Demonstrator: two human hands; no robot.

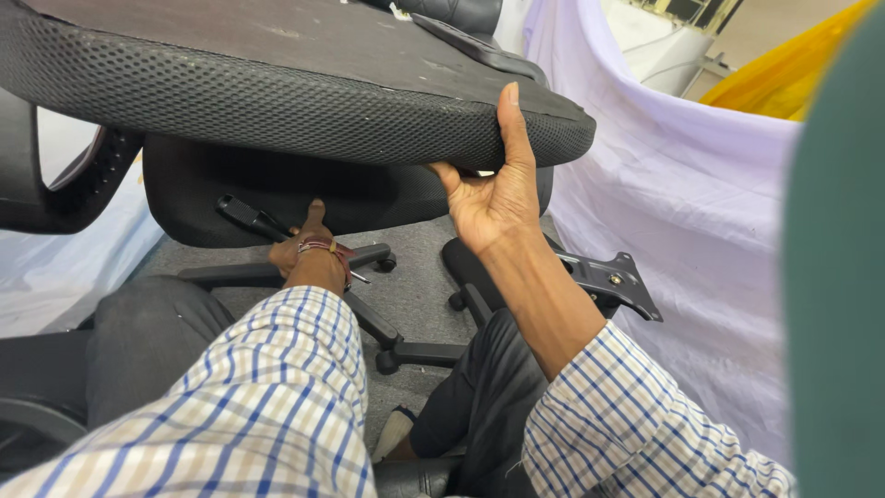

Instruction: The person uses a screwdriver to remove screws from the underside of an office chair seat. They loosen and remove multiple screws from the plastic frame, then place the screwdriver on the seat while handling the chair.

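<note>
Overhead, from the camera on my head, the black mesh seat cushion [277, 101] fills the top of the view, turned underside up and tilted, its rounded edge facing me. My right hand [493, 189] has the near right corner of that cushion: palm up under the rim, thumb stretched straight up along the mesh edge, fingers tucked beneath and out of sight, so the grip is closed on the cushion and bearing it from below.

My left hand [309, 249] reaches forward under the cushion, well below its rim, with a red and silver bracelet [323, 247] at the wrist. The fingers are hidden behind the back of the hand, so I cannot tell how far that grip is open or whether it has hold of anything; a black lever handle [249, 217] lies just beside it, to its left, under the cushion.

Below the cushion, on the grey floor [415, 286], stands the black star base [406, 346] with its castors, between my knees. Right of the cushion's lower corner lies a black metal mounting plate [608, 281], just past my right forearm. Farther right of the cushion hangs a white cloth [682, 184]. A black armrest [55, 198] curves down left of the cushion.
</note>
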